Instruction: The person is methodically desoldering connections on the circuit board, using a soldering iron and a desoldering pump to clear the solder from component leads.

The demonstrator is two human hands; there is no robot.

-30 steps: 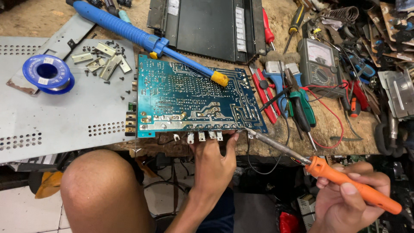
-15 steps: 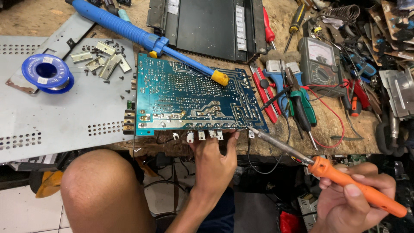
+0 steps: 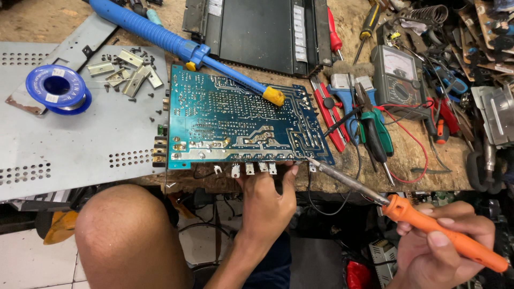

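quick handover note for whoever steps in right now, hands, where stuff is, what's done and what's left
Left hand: fingers at the near edge of the blue circuit board, steadying it by the row of metal tabs.
Right hand: gripping the orange-handled soldering iron; its tip sits at the board's near right corner.
Board lies solder side up on the wooden bench, the blue desoldering pump resting across its far edge.
Solder spool and loose screws and brackets are on the grey metal cover to the left.
Done: board out, cover off. Left: the joint at that corner; its state is too small to judge.
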